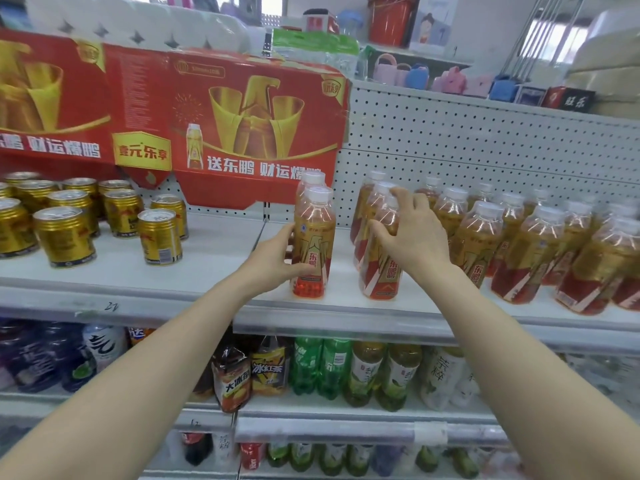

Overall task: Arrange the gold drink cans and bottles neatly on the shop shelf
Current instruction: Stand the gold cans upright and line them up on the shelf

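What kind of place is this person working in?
Most likely a small shop: shelves stocked with rows of gold cans and bottles, a red promotional banner behind them, and more bottled drinks on the shelf below.

The red banner (256, 98) reads 送东鹏; the gold bottle (312, 252) 东鹏.
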Motion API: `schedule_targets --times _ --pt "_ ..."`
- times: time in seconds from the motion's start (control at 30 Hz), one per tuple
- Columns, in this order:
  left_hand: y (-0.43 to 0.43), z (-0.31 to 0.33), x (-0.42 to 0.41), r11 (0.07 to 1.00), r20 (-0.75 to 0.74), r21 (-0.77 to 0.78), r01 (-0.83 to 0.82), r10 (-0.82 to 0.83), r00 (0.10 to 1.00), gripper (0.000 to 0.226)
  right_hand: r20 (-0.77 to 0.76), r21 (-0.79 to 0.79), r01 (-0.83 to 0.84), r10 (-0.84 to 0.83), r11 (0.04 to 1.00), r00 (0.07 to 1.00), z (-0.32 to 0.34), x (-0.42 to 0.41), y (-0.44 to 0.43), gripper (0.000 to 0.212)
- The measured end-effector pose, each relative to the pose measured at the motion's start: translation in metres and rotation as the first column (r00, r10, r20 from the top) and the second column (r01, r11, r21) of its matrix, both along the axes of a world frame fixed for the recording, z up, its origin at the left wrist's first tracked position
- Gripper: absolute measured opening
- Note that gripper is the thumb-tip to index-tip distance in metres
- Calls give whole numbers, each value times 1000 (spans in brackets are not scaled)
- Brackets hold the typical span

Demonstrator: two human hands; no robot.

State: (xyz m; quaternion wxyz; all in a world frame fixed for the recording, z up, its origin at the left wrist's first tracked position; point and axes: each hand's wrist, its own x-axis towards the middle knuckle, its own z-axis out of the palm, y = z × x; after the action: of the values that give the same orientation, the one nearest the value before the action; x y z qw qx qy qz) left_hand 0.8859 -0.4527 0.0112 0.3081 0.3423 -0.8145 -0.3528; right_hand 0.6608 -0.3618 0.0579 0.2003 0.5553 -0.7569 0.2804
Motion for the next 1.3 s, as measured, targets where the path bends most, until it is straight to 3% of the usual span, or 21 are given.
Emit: schedule_targets --times 0.1,0.2,0.33,0.6,0.7,0.87,1.13,1.3 --pt "-8 2 16 995 103 -90 36 -26 994 81 -30 -6 59 -59 998 998 5 6 1 56" --pt "-17 7 45 958 267 -278 65 12 964 79 -73 -60 89 -93 994 993 15 23 1 55" --pt "-34 17 92 886 394 -457 80 121 911 66 -127 -145 51 -69 988 990 34 65 -8 51" --pt "-79 27 211 712 323 -702 2 317 892 52 -267 -196 -159 104 968 958 18 190 -60 49" --pt "-99 26 260 701 301 -705 -110 436 848 53 -257 -159 -254 209 954 944 0 233 -85 47" --pt "-133 11 318 769 409 -577 -277 565 716 61 -16 99 -303 306 948 952 -25 288 -139 52" --pt "-149 5 325 846 422 -367 -386 522 741 73 247 334 -331 257 883 934 -28 325 -202 67" --pt "-152 6 327 851 391 -357 -385 511 766 72 260 408 -376 289 832 921 -8 310 -184 45"
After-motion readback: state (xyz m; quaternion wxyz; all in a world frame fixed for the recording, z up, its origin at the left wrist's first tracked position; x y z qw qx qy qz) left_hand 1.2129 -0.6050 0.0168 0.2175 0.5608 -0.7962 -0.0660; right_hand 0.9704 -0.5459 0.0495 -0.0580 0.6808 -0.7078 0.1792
